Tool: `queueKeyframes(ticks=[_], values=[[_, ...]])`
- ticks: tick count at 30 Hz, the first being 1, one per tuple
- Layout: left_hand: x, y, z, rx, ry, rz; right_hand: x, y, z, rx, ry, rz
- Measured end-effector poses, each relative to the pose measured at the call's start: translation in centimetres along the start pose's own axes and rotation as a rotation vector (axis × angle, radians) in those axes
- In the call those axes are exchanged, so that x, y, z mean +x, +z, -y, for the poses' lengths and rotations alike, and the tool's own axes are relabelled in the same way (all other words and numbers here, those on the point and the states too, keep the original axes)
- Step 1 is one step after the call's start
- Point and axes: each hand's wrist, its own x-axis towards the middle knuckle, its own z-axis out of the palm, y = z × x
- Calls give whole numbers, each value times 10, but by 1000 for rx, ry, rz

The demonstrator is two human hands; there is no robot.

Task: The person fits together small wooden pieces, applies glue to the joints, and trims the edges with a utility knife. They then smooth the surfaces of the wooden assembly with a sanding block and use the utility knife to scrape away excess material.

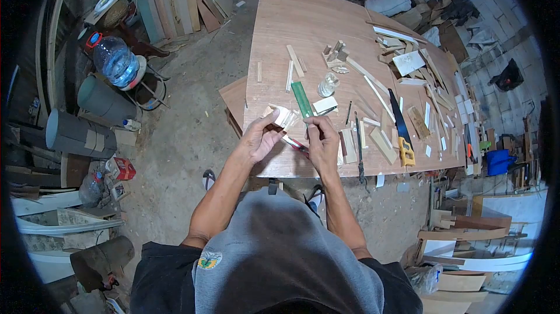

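Observation:
My left hand (261, 141) is closed on a small pale wooden piece (284, 117) with a stepped or grooved edge, held over the near edge of the table. Close beside it, my right hand (322, 144) has its thumb and fingers pinched together; what they hold, if anything, I cannot tell. Its fingertips are right at the lower end of a green ruler (301, 97) on the tabletop. Below and between the hands shows a tool with red on its handle (299, 147), partly covered by the right hand. A white block (325, 104) lies just beyond the right fingertips.
On the plywood table (286, 16) stand a clear jar (328, 85) and a small wooden assembly (335, 54). A handsaw with a yellow handle (406, 152) lies at right among wood offcuts (382, 145). Scrap wood (408, 63) heaps along the right side. A water bottle (115, 60) stands at left.

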Motion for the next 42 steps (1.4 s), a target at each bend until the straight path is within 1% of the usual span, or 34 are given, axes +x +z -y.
queueKeyframes(ticks=[1,3,4,6,9,16,28,37,39,40,42], values=[[0,0,1,3,-2,1,1,1,2,1,1,-4],[0,-1,3,-47,-44,26,2,6,9,-94,-148,-38],[0,-2,4,-45,-44,26,2,7,14,-93,-148,-40],[0,-3,4,-81,-64,43,1,9,21,-171,-220,11],[1,-4,4,-80,-52,37,1,15,18,-183,-247,24],[0,-4,5,-58,-21,51,3,19,17,-203,-249,7],[-3,-3,5,-26,-5,55,1,19,20,-221,-206,57],[-4,-8,3,-12,-35,43,0,20,23,-231,-209,74],[-3,-7,3,-55,-65,21,0,15,30,-181,-221,0],[-3,-11,3,-60,-61,19,1,12,28,-181,-223,6],[-3,-17,2,-82,-113,62,3,2,22,-59,-111,-78]])
